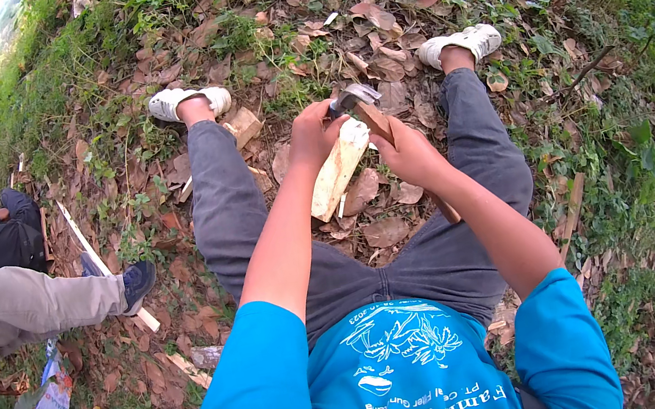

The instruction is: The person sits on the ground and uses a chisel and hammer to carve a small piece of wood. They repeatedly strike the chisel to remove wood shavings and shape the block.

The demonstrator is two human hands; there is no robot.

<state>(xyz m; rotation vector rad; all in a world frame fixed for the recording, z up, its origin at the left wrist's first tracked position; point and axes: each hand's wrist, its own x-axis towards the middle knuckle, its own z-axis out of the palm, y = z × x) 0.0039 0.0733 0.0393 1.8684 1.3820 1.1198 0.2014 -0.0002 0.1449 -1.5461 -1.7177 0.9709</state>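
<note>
Seated on leaf-strewn ground, legs spread, 2 white shoes at the far ends: one (188,100) on the person's left, one (463,42) on the right.

Left hand (316,133): fingers curled and clenched over the upper end of a pale wooden piece (337,172). The wood runs down and toward the person's left from the fingers, tilted, its lower end hanging free between the thighs above the dry leaves (386,232). Its upper end lies under the fingertips, just beside the hatchet head.

Right hand (408,153): fingers wrapped tight round the brown handle of a small hatchet (358,101). The grey metal head sits above and just beyond both hands, touching or very near the top of the wood; exact contact cannot be told. The handle's rear end shows along the right forearm.

Beside the left thigh: a loose wood block (244,124). Further left: another person's grey-trousered leg (14,307) with dark shoe (137,283), and a long pale stick (99,262) on the ground.
</note>
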